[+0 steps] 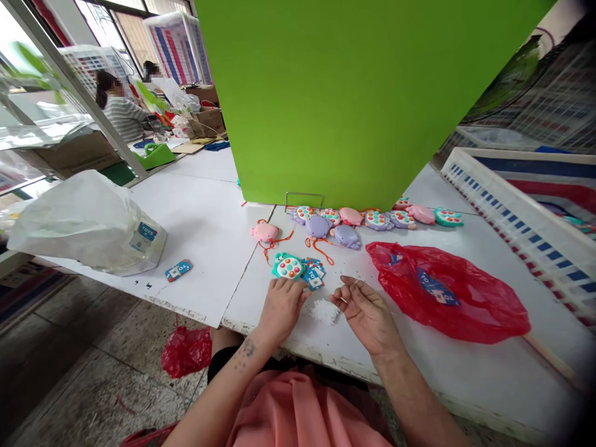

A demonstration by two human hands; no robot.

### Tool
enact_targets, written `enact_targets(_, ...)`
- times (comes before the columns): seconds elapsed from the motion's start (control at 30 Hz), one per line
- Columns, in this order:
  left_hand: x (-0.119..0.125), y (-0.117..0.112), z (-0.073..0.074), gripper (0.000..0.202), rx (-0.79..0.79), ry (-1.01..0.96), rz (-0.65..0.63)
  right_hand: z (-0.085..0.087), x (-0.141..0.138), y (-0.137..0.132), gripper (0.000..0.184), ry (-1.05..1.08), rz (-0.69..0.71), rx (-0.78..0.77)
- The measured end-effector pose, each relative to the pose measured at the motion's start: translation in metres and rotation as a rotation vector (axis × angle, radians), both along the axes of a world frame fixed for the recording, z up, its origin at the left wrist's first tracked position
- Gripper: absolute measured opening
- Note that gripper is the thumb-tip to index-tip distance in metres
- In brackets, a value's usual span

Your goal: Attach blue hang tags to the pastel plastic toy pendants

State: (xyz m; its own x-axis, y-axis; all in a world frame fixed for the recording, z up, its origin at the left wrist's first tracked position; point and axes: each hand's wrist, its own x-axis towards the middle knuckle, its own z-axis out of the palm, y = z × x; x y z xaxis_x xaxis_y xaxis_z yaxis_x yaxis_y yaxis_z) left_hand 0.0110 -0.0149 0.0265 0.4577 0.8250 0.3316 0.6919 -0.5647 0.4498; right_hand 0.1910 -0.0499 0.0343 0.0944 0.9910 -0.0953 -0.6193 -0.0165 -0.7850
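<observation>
My left hand [280,308] is closed, its curled fingers at the near edge of a teal animal-shaped toy [289,267] with coloured buttons; what they hold, if anything, is hidden. Beside that toy lies a pile of blue printed cards [313,274]. Between my hands sits a small heap of white plastic bits [325,311]. My right hand [369,315] is raised just right of the heap, with thumb and fingers pinched together. Anything in that pinch is too thin to name.
Pink, purple and teal toys [347,236], some with orange cords, line the foot of a green panel [354,105]. At right are a red plastic bag [451,295] with cards and a white crate [512,211]. A white bag [84,223] stands left; co-workers sit beyond.
</observation>
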Motion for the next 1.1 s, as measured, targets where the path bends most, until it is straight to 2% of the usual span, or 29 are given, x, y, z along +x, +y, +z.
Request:
enact_targets(0.13, 0.023, 0.038, -0.004, 0.024, 0.156, 0.226, 0.097, -0.002, 0.006, -0.010, 0.024, -0.196, 0.071, -0.047)
enact_targets(0.27, 0.039, 0.059, -0.012, 0.043, 0.137, 0.331, 0.083, -0.012, 0.011, -0.017, 0.025, -0.439, 0.071, -0.047)
enact_targets(0.43, 0.043, 0.064, -0.020, 0.047, 0.049, 0.365, 0.076, -0.016, 0.014, -0.018, 0.022, -0.519, 0.013, -0.056)
enact_targets(0.63, 0.039, 0.061, -0.014, 0.049, 0.021, 0.282, 0.073, -0.015, 0.011, -0.015, 0.017, -0.530, -0.014, -0.010)
enact_targets(0.77, 0.032, 0.056, -0.008, 0.027, -0.054, 0.094, 0.044, -0.016, 0.012, -0.014, 0.019, -0.614, -0.026, -0.015)
enact_targets(0.87, 0.022, 0.048, -0.006, 0.011, -0.249, -0.232, 0.089, -0.014, 0.011, -0.014, 0.021, -0.692, -0.037, -0.021)
enact_targets(0.97, 0.013, 0.036, -0.007, 0.015, -0.504, -0.646, 0.136, -0.006, 0.005, -0.014, 0.019, -0.811, -0.016, 0.027)
enact_targets(1.1, 0.006, 0.017, -0.006, 0.034, -0.784, -1.049, 0.087, 0.003, -0.011, -0.015, 0.014, -0.974, -0.004, 0.186)
